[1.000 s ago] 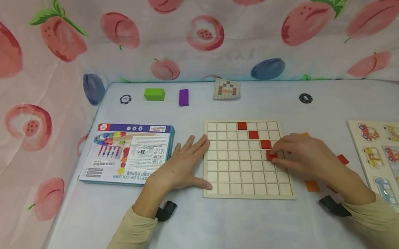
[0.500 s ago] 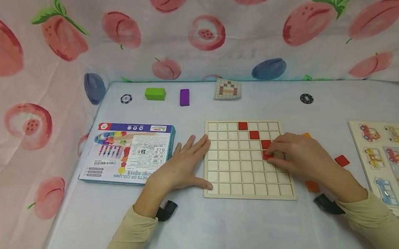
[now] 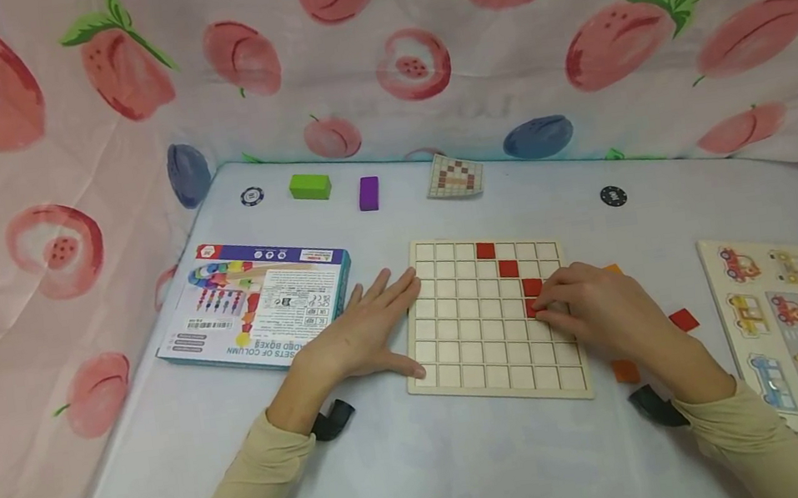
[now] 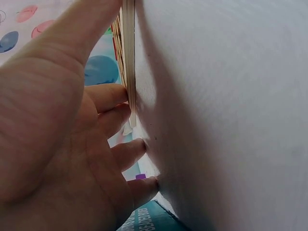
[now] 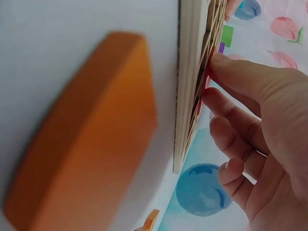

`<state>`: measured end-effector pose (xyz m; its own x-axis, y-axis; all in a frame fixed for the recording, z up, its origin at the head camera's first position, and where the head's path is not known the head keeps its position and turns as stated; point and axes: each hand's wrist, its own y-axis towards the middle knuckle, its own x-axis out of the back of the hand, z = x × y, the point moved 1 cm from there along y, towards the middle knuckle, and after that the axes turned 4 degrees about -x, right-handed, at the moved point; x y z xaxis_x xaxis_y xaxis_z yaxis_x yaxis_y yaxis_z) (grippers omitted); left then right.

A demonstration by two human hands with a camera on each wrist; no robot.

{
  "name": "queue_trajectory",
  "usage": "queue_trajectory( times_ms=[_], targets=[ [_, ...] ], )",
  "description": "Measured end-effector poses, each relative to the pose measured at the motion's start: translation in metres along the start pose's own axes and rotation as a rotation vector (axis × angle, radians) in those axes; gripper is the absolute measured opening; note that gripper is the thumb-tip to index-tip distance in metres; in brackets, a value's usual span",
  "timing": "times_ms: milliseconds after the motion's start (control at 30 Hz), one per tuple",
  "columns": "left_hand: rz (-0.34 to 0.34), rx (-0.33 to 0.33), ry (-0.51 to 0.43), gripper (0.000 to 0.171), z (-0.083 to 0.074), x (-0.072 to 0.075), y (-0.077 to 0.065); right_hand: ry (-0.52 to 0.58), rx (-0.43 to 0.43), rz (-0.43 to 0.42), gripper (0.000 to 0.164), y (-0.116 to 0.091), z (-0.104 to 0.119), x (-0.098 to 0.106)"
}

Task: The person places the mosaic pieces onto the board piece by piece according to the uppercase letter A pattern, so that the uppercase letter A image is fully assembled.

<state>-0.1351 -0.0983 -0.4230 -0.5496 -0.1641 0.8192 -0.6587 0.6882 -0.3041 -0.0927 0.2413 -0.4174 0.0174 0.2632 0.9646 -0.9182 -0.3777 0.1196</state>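
Observation:
A wooden grid board (image 3: 459, 331) lies flat on the table. Three red square tiles sit in its cells on a diagonal, the top one (image 3: 485, 251) in the far row. A fourth red tile (image 3: 531, 308) lies in the cell just below the lowest of these, and the thumb and index finger of my right hand (image 3: 595, 303) pinch it there. In the right wrist view that red tile (image 5: 208, 77) shows between those fingertips at the board's surface. My left hand (image 3: 361, 334) is spread, with thumb and fingertips resting along the board's left edge.
Orange tiles, one of them (image 3: 625, 371), and a loose red tile (image 3: 683, 319) lie right of the board. A boxed toy set (image 3: 229, 339) is at left, a vehicle puzzle (image 3: 745, 321) at right. Behind are a pattern card (image 3: 455, 177), green block (image 3: 310, 187), purple block (image 3: 369, 193) and black chip (image 3: 613, 196).
My right hand has shifted slightly left, bringing the red tile from the cell's right side into line within the cell. The left hand has stayed in place.

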Motion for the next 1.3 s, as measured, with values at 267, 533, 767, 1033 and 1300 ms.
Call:
queue_trajectory(
  times_ms=[267, 533, 767, 1033, 1300],
  targets=[
    [-0.001, -0.003, -0.003, 0.125, -0.001, 0.001, -0.001, 0.001, -0.012, 0.009, 0.011, -0.004, -0.004, 0.002],
    [0.003, 0.004, -0.005, 0.125, -0.003, 0.002, 0.0, -0.011, -0.075, -0.046, 0.017, -0.028, -0.02, 0.013],
    [0.005, 0.014, -0.013, 0.126, -0.003, 0.002, 0.0, -0.032, -0.181, -0.03, 0.025, -0.059, -0.039, 0.026],
    [-0.005, 0.012, -0.019, 0.126, -0.004, 0.002, -0.002, -0.042, -0.312, 0.027, 0.032, -0.084, -0.058, 0.028],
    [-0.005, 0.011, -0.017, 0.125, -0.005, 0.003, -0.002, -0.045, -0.35, 0.023, 0.031, -0.097, -0.072, 0.028]
  ],
)
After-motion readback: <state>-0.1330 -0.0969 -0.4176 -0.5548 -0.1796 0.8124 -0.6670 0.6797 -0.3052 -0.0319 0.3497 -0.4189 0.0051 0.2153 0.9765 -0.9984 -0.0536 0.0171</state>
